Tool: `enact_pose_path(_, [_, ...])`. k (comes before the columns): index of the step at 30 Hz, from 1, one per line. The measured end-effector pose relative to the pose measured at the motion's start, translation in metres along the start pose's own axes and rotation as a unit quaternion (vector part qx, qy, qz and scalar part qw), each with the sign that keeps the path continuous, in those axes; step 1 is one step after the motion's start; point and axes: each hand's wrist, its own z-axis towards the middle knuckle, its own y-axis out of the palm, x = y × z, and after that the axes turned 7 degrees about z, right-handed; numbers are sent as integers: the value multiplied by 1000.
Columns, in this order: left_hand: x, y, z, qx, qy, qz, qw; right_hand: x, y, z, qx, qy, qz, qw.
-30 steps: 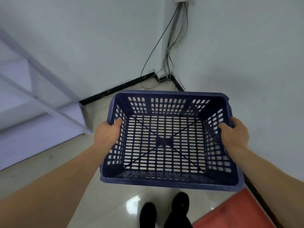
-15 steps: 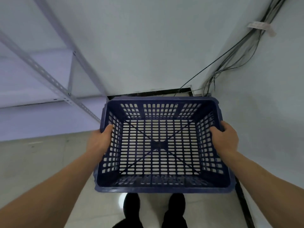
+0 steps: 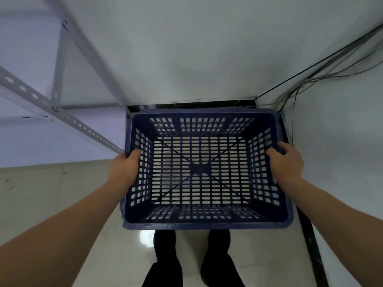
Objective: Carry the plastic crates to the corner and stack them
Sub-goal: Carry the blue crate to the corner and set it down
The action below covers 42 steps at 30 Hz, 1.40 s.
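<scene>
Crate (image 3: 207, 168), gripped at both side walls by left hand (image 3: 124, 168) and right hand (image 3: 287, 162), hangs over the corner, seemingly unseated; lower it next.

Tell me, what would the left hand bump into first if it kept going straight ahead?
Probably the metal shelf post near the wall, just beyond the left hand holding the blue crate; depth is unclear.

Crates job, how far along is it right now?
Done: the blue crate has reached the corner, by the cables. In hand: left hand and right hand grip its side rims. Left: set it down; no other crate shows, so no stack yet.
</scene>
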Motion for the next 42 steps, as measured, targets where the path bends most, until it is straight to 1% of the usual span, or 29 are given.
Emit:
enact_pose_path(5, [-19,39,56,6,-8,2,1000,34,52,46,5,-8,-18,1000])
enact_pose_path(12, [-55,92,123,1,-39,-2,999,88,119,103,-52,-5,-37,998])
enact_pose_path(15, [-74,110,148,-2,-37,25,999,110,145,119,-90,24,-39,995])
enact_pose_path(17, [-82,118,160,1,-29,58,998,126,156,127,-95,18,-66,993])
enact_pose_path(20, [-77,122,158,-11,-29,89,996,137,160,126,-87,-12,-89,992])
enact_pose_path(23, [-73,122,155,-16,-35,117,992,137,160,128,-90,-10,-98,991])
enact_pose_path(28, [-69,120,157,-46,-45,112,992,135,156,130,-118,-12,-126,985])
enact_pose_path(34, [-80,125,158,-53,-38,158,985,136,153,131,-147,-18,-177,973])
enact_pose_path(42, [-83,126,162,-54,-36,161,985,142,156,133,-153,-18,-239,959])
